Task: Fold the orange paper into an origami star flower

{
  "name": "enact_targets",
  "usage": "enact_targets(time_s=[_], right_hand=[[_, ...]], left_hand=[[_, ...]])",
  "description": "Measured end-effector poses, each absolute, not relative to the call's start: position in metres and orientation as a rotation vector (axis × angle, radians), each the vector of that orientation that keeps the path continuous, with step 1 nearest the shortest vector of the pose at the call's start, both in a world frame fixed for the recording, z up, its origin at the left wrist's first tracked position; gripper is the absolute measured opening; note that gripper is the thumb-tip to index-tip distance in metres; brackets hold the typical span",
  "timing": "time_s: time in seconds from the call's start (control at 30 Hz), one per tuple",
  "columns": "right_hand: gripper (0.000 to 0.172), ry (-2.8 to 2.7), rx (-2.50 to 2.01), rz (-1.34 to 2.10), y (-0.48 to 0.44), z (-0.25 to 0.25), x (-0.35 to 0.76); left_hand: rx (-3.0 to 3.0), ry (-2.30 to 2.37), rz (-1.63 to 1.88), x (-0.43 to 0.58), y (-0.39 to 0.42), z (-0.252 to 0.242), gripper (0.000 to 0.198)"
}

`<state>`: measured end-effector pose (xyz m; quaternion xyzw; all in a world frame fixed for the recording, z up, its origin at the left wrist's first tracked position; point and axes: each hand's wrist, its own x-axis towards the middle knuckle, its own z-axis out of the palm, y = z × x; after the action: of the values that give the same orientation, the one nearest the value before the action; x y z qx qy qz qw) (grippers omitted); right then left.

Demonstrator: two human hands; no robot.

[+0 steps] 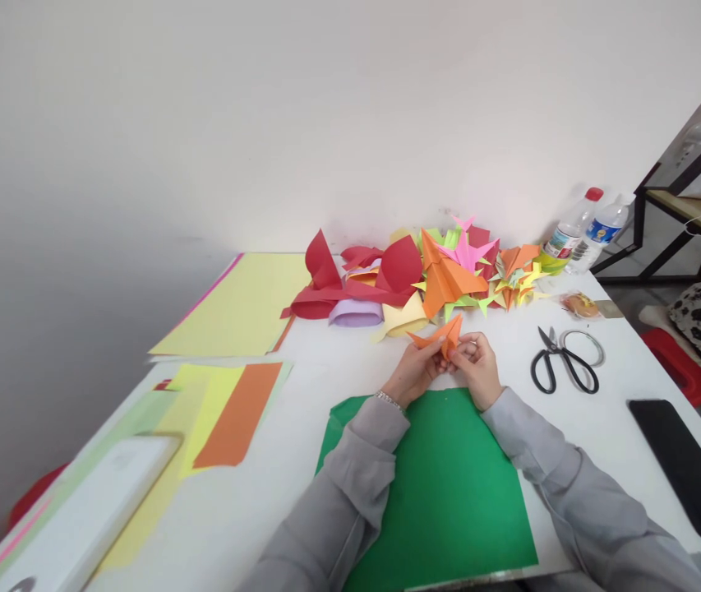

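Note:
Both my hands pinch a small folded orange paper figure (445,335) just above the white table (301,386). My left hand (415,372) holds its left side and my right hand (479,366) holds its right side, fingers closed on the paper. My grey sleeves lie over a green paper sheet (449,485) spread in front of me. Behind the figure sits a heap of folded paper shapes (436,275) in red, orange, pink, yellow and lilac.
Black scissors (563,366) lie to the right, with a dark phone (686,464) nearer the right edge. Two plastic bottles (584,226) stand at the back right. Yellow paper sheets (239,308) and mixed orange and yellow sheets (227,411) lie at the left.

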<state>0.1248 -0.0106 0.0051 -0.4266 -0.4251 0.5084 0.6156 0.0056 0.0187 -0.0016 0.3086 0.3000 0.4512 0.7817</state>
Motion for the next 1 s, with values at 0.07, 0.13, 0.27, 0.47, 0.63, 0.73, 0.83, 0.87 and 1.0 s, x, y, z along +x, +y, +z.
enact_targets(time_s=[0.07,0.13,0.27,0.47,0.63,0.73,0.83,0.87,1.0], right_hand=[[0.034,-0.992,-0.967,1.197,-0.0118,0.0051,0.1247],[0.034,-1.001,-0.958,1.212,-0.0125,0.0044,0.1256],[0.034,-1.0,-0.94,1.229,-0.0123,0.0019,0.1279],[0.035,-0.986,-0.901,1.263,-0.0129,0.0008,0.1289],[0.041,-1.041,-0.93,1.232,-0.0132,0.0017,0.1283],[0.042,-1.045,-0.945,1.21,-0.0124,0.0011,0.1279],[0.04,-1.052,-0.938,1.197,-0.0123,0.0002,0.1267],[0.039,-1.055,-0.934,1.188,-0.0125,-0.0001,0.1261],[0.037,-1.063,-0.919,1.152,-0.0137,-0.0008,0.1244]], left_hand=[[0.661,0.631,0.948,0.0038,0.0196,-0.0015,0.028],[0.656,0.615,0.931,0.0021,0.02,-0.0011,0.027],[0.627,0.586,0.911,0.0001,0.0202,-0.0014,0.024],[0.629,0.575,0.896,-0.0008,0.021,-0.0031,0.021],[0.63,0.619,0.909,0.0001,0.0204,-0.0019,0.022],[0.647,0.631,0.929,0.0006,0.0206,-0.0013,0.023],[0.675,0.637,0.93,0.0005,0.0214,-0.0016,0.023],[0.682,0.635,0.928,0.0004,0.0218,-0.0018,0.024],[0.708,0.617,0.905,-0.0002,0.0221,-0.0021,0.025]])
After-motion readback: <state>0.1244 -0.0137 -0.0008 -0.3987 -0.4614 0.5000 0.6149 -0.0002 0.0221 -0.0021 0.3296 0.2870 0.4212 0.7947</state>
